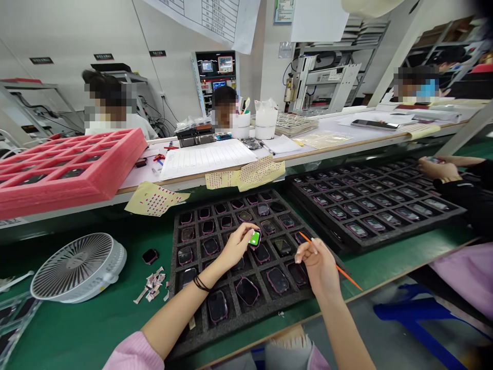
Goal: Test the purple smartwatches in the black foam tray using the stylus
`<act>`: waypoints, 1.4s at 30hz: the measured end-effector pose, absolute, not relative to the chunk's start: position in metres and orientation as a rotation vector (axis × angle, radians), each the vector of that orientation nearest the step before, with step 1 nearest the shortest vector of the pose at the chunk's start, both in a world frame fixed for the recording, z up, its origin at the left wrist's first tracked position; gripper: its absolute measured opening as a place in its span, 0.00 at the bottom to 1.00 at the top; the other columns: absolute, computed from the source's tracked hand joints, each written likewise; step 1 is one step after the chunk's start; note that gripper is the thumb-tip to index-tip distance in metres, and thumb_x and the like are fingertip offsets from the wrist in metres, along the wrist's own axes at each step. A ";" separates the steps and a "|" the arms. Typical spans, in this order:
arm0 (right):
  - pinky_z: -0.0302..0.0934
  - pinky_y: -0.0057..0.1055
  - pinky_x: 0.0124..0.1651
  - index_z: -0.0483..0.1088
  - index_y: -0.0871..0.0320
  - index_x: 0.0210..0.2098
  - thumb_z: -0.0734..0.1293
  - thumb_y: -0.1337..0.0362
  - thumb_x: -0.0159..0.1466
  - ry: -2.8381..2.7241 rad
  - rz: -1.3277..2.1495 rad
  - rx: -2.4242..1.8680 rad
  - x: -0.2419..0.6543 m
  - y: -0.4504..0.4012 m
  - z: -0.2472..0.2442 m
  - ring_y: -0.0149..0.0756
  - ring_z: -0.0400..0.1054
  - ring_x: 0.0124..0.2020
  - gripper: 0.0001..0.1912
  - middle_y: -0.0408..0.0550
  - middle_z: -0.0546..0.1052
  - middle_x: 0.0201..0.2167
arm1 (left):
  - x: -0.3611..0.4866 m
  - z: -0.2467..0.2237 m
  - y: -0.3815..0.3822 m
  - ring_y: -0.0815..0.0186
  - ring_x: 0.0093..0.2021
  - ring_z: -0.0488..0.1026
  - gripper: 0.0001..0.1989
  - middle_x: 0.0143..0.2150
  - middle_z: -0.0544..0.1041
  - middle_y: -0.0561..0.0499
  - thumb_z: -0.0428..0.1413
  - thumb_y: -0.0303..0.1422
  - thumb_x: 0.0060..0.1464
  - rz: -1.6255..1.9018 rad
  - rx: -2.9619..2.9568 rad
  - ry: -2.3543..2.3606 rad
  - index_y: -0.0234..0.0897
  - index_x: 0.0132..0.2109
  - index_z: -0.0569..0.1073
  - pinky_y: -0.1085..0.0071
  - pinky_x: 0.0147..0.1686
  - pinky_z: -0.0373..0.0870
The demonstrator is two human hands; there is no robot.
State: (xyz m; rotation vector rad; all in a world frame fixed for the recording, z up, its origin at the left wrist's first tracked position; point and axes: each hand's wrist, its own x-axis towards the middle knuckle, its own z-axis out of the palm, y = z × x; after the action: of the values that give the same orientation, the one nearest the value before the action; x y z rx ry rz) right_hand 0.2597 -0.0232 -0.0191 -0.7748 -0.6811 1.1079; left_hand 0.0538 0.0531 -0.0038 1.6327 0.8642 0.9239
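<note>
Between the fingers of my left hand (pixel 236 246) is a smartwatch (pixel 254 238) with a lit green screen, held above the tray. My right hand (pixel 318 264) grips a thin orange stick (pixel 349 277), its pointed tip angled up to the left and its other end sticking out past the wrist. Beneath both hands lies a black foam tray (pixel 241 311) with rows of square pockets. Most pockets hold dark-screened watch bodies with purplish frames, such as the watch body (pixel 247 291) near my left wrist.
A white fan (pixel 77 267) lies on the green bench at left, near a loose watch body (pixel 150 256) and paper scraps (pixel 152 285). Pink foam (pixel 111 169) rests on the shelf. At right, a co-worker's hands (pixel 441 167) are over another black tray (pixel 362 205).
</note>
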 end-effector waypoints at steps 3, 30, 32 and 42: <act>0.63 0.26 0.27 0.56 0.55 0.21 0.68 0.56 0.60 -0.682 1.099 -0.771 0.259 -0.024 -0.019 0.31 0.66 0.19 0.19 0.42 0.74 0.20 | 0.055 -0.006 0.055 0.67 0.32 0.69 0.19 0.37 0.71 0.49 0.48 0.44 0.60 0.910 1.618 0.821 0.36 0.51 0.66 0.75 0.25 0.61; 0.63 0.27 0.27 0.58 0.55 0.21 0.66 0.55 0.61 -0.695 1.112 -0.765 0.259 -0.025 -0.017 0.32 0.67 0.19 0.18 0.43 0.75 0.20 | 0.055 -0.006 0.055 0.68 0.34 0.65 0.19 0.39 0.69 0.49 0.52 0.46 0.58 0.974 1.572 0.822 0.37 0.48 0.68 0.77 0.23 0.59; 0.63 0.28 0.27 0.61 0.55 0.24 0.62 0.51 0.64 -0.754 1.137 -0.751 0.255 -0.027 -0.015 0.32 0.67 0.19 0.18 0.43 0.75 0.21 | 0.056 -0.005 0.055 0.69 0.33 0.65 0.21 0.38 0.68 0.50 0.52 0.47 0.56 0.964 1.539 0.795 0.37 0.49 0.68 0.77 0.23 0.60; 0.68 0.31 0.27 0.71 0.56 0.30 0.66 0.54 0.63 -1.086 1.118 -0.788 0.240 -0.033 -0.012 0.38 0.72 0.30 0.12 0.48 0.76 0.31 | 0.059 0.003 0.045 0.67 0.39 0.66 0.28 0.43 0.67 0.49 0.63 0.39 0.48 0.821 1.470 0.581 0.40 0.54 0.63 0.73 0.34 0.64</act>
State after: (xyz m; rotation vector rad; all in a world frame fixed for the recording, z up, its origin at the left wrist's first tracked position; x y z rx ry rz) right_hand 0.2401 -0.0329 -0.0117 -0.7876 -1.0857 1.1183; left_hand 0.0590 0.0445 0.0034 1.4704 0.5809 0.8209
